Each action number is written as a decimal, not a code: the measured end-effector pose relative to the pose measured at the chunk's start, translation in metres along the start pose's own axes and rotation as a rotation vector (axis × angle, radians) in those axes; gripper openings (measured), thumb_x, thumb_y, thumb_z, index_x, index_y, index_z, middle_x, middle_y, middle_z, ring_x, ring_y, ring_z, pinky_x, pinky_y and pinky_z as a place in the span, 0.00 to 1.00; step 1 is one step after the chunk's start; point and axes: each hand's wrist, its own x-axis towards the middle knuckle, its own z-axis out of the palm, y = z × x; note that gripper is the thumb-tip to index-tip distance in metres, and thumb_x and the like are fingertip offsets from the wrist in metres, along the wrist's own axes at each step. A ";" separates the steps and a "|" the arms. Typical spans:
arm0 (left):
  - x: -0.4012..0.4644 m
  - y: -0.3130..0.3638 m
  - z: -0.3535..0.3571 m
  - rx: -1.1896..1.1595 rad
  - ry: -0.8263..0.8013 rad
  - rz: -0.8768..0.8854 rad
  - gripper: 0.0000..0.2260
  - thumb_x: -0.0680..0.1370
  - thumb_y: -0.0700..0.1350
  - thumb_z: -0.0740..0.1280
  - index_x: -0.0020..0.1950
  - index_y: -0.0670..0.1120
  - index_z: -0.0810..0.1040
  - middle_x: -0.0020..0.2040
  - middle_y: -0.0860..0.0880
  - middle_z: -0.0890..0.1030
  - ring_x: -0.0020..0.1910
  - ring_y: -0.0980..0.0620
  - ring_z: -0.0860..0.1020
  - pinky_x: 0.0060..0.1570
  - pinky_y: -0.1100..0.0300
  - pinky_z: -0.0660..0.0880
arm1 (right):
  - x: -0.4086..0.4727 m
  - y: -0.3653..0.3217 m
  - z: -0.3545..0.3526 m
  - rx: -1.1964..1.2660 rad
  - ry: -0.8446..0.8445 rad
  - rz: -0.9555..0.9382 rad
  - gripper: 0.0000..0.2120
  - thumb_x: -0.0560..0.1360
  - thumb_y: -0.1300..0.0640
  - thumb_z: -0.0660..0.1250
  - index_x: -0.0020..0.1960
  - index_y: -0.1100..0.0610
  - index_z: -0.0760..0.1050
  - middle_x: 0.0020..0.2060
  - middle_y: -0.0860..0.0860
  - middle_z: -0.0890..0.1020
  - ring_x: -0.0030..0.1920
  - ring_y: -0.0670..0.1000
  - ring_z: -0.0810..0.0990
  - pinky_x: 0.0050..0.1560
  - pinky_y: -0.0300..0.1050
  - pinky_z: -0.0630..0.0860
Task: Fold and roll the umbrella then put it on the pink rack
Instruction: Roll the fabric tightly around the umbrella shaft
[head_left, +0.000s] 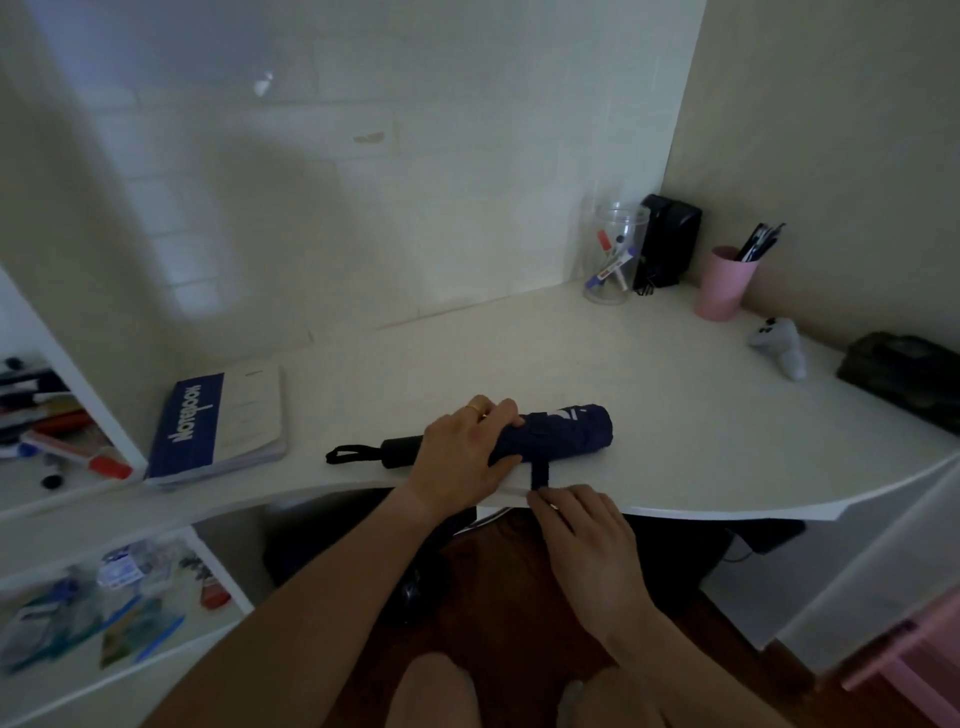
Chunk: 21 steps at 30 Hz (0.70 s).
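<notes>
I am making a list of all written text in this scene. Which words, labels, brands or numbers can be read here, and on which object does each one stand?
"NOTEBOOK": white letters on the blue cover band of the notebook, running along the band.
White mark on the navy umbrella: partly hidden by folds, unreadable.
Labels on the markers in the clear jar: too small to read.
Packets on the lower shelf: blurred, unreadable.

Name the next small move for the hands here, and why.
Probably wrap the strap around the rolled umbrella and fasten it. The left hand pins the roll on the desk, while the right hand pinches the strap's loose end, hanging toward the desk edge.
</notes>
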 end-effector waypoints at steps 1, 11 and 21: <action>-0.001 0.003 0.002 0.015 0.025 0.017 0.16 0.74 0.52 0.73 0.59 0.51 0.74 0.52 0.48 0.79 0.40 0.49 0.79 0.37 0.58 0.74 | 0.007 0.002 -0.004 0.029 -0.002 -0.018 0.14 0.70 0.64 0.70 0.55 0.59 0.84 0.49 0.54 0.86 0.47 0.54 0.83 0.47 0.47 0.79; -0.013 0.012 0.013 0.091 0.207 0.157 0.16 0.71 0.44 0.74 0.56 0.50 0.73 0.55 0.44 0.79 0.49 0.45 0.79 0.50 0.54 0.71 | 0.078 0.041 -0.034 0.486 -0.061 0.389 0.07 0.70 0.61 0.78 0.46 0.52 0.87 0.41 0.48 0.87 0.37 0.46 0.84 0.41 0.48 0.84; -0.014 0.008 0.019 0.138 0.314 0.260 0.08 0.76 0.41 0.71 0.54 0.48 0.79 0.56 0.41 0.81 0.50 0.44 0.80 0.52 0.51 0.74 | 0.114 0.078 -0.041 0.314 -0.517 0.352 0.33 0.66 0.43 0.78 0.69 0.44 0.73 0.60 0.45 0.79 0.62 0.51 0.74 0.64 0.51 0.71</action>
